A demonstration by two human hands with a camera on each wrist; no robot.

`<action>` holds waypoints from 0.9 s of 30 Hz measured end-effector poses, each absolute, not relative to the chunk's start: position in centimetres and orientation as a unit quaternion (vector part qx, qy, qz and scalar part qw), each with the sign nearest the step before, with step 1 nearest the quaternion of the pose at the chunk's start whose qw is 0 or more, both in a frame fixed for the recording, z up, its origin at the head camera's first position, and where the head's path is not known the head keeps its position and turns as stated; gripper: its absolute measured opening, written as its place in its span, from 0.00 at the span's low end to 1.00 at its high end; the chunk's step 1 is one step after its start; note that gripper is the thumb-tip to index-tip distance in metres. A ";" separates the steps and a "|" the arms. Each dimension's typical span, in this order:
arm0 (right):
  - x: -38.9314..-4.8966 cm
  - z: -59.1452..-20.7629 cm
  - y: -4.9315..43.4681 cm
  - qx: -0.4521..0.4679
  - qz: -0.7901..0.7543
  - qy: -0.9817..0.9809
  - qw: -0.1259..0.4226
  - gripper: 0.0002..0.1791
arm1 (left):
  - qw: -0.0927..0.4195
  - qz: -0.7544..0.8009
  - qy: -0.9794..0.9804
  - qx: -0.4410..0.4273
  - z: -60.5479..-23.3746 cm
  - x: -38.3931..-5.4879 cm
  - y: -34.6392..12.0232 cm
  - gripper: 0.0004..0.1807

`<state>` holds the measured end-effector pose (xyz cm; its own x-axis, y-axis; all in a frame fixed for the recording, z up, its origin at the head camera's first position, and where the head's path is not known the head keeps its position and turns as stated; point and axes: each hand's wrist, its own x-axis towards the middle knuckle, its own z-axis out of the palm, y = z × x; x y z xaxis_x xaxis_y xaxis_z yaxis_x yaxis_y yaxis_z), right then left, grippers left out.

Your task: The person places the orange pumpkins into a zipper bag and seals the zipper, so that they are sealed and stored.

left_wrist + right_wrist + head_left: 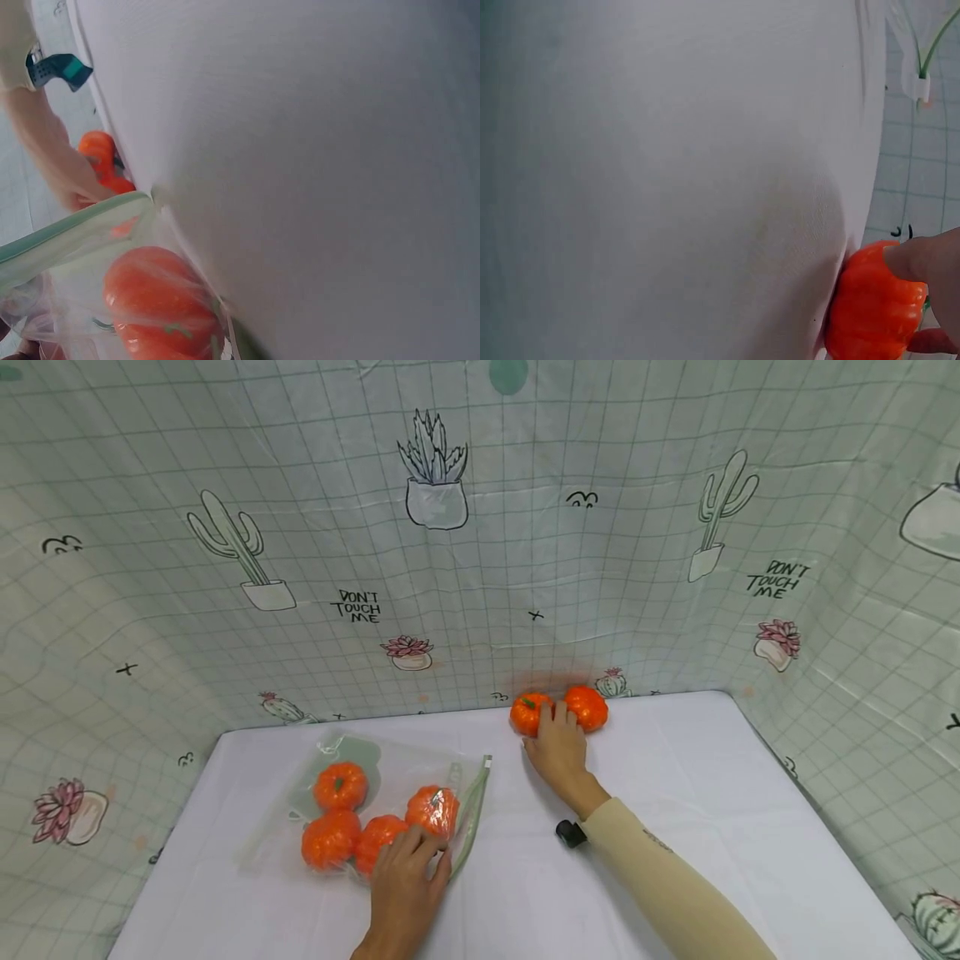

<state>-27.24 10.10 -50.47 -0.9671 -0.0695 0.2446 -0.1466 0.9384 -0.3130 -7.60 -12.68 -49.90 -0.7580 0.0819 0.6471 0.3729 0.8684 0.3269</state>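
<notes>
Working at the far edge of a white cloth-covered table (675, 793), a little right of its middle: right hand (558, 747) around a glossy orange ribbed pumpkin (527, 717) with a green stem, gripping it between thumb on one side and fingers on the other, as seen from the right wrist. Held pumpkin thus inside the grip, low at the table's edge. Just right of the fingers, second orange ribbed pumpkin (588, 708), also at the far edge; contact with the hand, cannot tell. Left hand (407, 881) toward the near edge, left of centre, fingers bent over the near side of a clear plastic bag with a pale green band at the mouth (300, 810), pinching its film near the mouth. Bag lying flat-bottomed on the table's left half, mouth facing the right edge. Counted: six pumpkins in all, two outside at the far edge, four in the bag (340, 787); one bag; two hands. Of the bagged four, one toward the far left corner, the other three in an uneven row nearer the near edge, the rightmost closest to the mouth. On the right arm, beige sleeve (660, 868) and a black strapped-on device (570, 833).
</notes>
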 end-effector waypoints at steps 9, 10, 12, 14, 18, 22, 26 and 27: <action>-27.8 -50.3 9.6 0.075 0.139 -0.978 0.132 0.39 | 0.328 -0.224 -0.909 -0.127 -49.9 -7.7 -12.7 0.15; -27.9 -50.4 9.6 0.076 0.140 -0.978 0.133 0.40 | 0.328 -0.225 -0.909 -0.127 -49.8 -7.7 -12.7 0.15; -28.1 -50.4 9.6 0.075 0.144 -0.978 0.133 0.40 | 0.325 -0.226 -0.910 -0.125 -49.8 -7.6 -12.7 0.16; -28.2 -50.5 9.6 0.072 0.147 -0.978 0.128 0.40 | 0.323 -0.226 -0.911 -0.124 -49.8 -7.5 -12.7 0.16; -28.3 -50.6 9.6 0.068 0.149 -0.980 0.113 0.41 | 0.321 -0.228 -0.911 -0.124 -49.7 -7.4 -12.7 0.15; -27.8 -50.6 9.8 0.071 0.160 -0.979 0.106 0.43 | 0.323 -0.231 -0.909 -0.126 -49.7 -7.4 -12.8 0.15; -26.4 -50.5 10.3 0.073 0.181 -0.974 0.113 0.43 | 0.324 -0.231 -0.908 -0.128 -49.7 -7.4 -12.8 0.15; -26.0 -50.4 10.5 0.073 0.186 -0.973 0.115 0.42 | 0.325 -0.231 -0.908 -0.128 -49.7 -7.4 -12.9 0.15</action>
<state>-25.96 10.46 -50.42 -0.9630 -0.0991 0.2505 -0.1845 0.9201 -0.3456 -7.45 -12.85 -49.73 -0.7560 0.0825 0.6493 0.3826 0.8606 0.3361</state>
